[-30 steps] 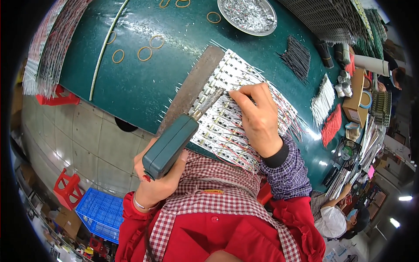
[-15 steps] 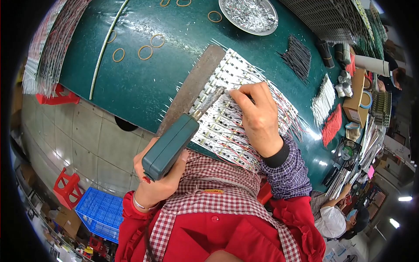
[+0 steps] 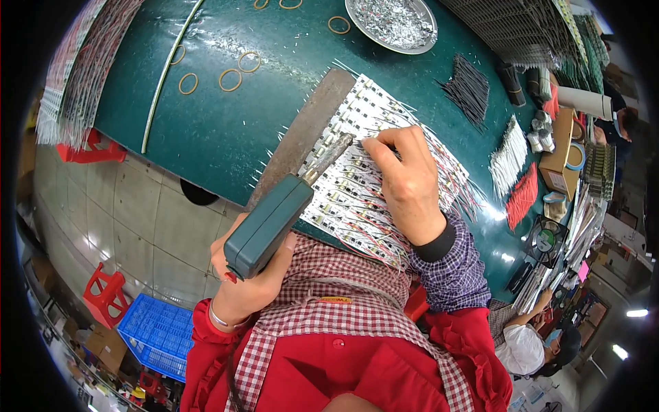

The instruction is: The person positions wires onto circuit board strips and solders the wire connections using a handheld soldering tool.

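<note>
My left hand (image 3: 250,281) is wrapped round a dark green soldering gun (image 3: 268,226), whose metal tip points up and right. That tip lies over a sheet of small white circuit boards (image 3: 343,196), with rows of dark parts and thin wires in white, red and black. My right hand (image 3: 408,175) is over the same sheet, thumb and forefinger pinched together close to the tip. Whatever is between those fingers is too small to make out. Along the sheet's left side lies a flat brownish metal bar (image 3: 302,127).
On the green table (image 3: 226,130) are several rubber bands (image 3: 230,80), a long pale strip (image 3: 165,79) and a round metal dish (image 3: 395,27) of scraps. Bundles of black wires (image 3: 467,89), white wires (image 3: 508,158) and red wires (image 3: 523,197) lie right. A co-worker (image 3: 528,347) sits at lower right.
The soldering gun and my left hand have shifted very slightly. My right hand stays almost in place, still pinched near the tip.
</note>
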{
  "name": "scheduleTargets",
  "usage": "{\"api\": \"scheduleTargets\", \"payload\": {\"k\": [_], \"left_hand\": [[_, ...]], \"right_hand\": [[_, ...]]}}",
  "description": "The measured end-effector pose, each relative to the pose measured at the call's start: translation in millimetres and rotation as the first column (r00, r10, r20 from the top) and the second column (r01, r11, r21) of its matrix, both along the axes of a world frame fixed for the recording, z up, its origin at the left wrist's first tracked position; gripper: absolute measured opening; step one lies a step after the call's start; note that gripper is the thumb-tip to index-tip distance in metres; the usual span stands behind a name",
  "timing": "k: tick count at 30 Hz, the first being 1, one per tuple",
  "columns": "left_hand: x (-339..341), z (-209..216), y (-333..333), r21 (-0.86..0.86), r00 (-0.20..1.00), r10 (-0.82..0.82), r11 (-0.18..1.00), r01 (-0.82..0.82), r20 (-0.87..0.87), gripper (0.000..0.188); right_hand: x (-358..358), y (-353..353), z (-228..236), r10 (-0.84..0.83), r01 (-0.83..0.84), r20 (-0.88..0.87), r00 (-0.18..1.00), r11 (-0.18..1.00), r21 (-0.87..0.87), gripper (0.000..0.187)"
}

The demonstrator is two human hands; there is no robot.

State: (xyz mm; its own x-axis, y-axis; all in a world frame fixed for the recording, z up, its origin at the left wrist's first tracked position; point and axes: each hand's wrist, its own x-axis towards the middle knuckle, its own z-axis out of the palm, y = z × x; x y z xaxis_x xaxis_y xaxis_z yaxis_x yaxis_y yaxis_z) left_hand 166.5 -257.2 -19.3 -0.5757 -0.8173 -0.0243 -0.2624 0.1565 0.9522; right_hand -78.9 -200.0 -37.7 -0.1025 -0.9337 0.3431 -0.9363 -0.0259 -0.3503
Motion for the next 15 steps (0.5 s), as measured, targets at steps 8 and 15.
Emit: {"api": "scheduleTargets", "payload": {"k": [8,15], "left_hand": [[-1.5,-0.6,-1.5,-0.036,0.998,-0.049,0.998,0.05,0.026,0.015],[0.1,-0.4,0.2,-0.069,1.0,-0.021,0.997,0.021,-0.004,0.014]], "right_hand": [[0.4,-0.1,0.1,-0.002,0.002,-0.023,1.0,1.0,-0.002,0.023],[0.3,-0.2,0.2,0.002,-0.002,-0.016,1.0,1.0,-0.004,0.023]]}}
